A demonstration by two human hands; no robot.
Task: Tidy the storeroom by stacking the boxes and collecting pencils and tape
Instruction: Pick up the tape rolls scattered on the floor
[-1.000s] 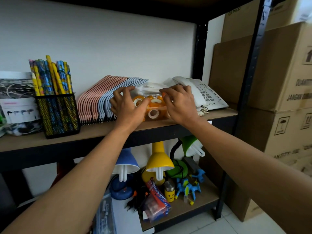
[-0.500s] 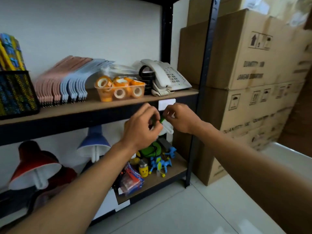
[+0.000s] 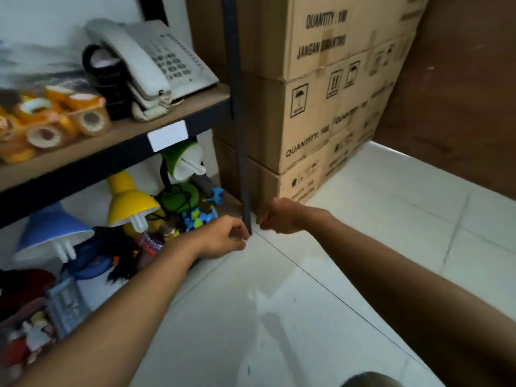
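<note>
Since the frame half a second earlier, you had dropped both hands from just under the upper shelf edge down to the foot of the rack, and the view had swung lower and to the right. At far left, the orange tape rolls [image 3: 47,118] sat bunched on the upper shelf [image 3: 117,141], with a black stack of rolls [image 3: 107,79] and a white telephone [image 3: 156,60] beside them. Below hung blue [image 3: 53,230], yellow [image 3: 128,199] and green [image 3: 184,160] lamps over a clutter of toys. Your left hand [image 3: 220,237] was curled with fingertips pinched together just left of the black rack post [image 3: 240,135]; I could not tell whether it held anything. Your right hand [image 3: 279,215] was curled into a loose fist just right of the post, its contents also unclear. Stacked cardboard boxes [image 3: 329,93] stood behind, on the white tiled floor [image 3: 363,247].
</note>
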